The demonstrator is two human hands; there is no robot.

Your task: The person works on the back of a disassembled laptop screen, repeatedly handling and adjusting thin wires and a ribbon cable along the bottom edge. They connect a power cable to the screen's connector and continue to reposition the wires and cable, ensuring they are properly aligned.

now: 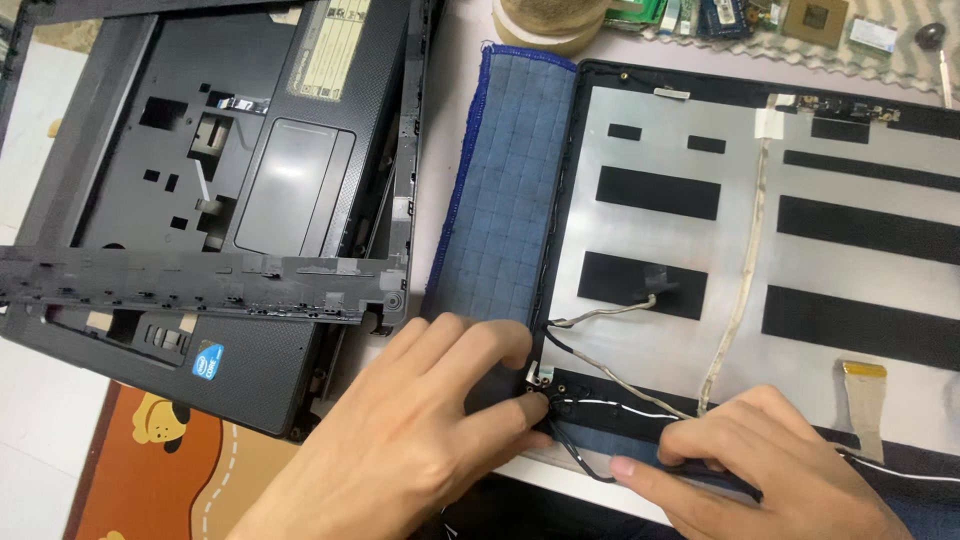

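Note:
A laptop screen back cover (760, 240), silver foil inside with black strips, lies on a blue cloth mat (505, 190). My left hand (420, 430) rests at its near-left corner, fingertips pressing on the metal hinge bracket (537, 375) and the thin black cables (580, 455) there. My right hand (770, 465) lies along the cover's near edge, fingers pinching the black cable bundle. Grey and white wires (610, 312) run from the corner across the foil.
A dismantled laptop palmrest frame (230, 170) with touchpad lies at left, a loose black bezel strip (200, 285) across it. A flat ribbon cable (862, 400) sits at right. Small circuit boards (730, 15) and a tape roll (545, 20) line the far edge.

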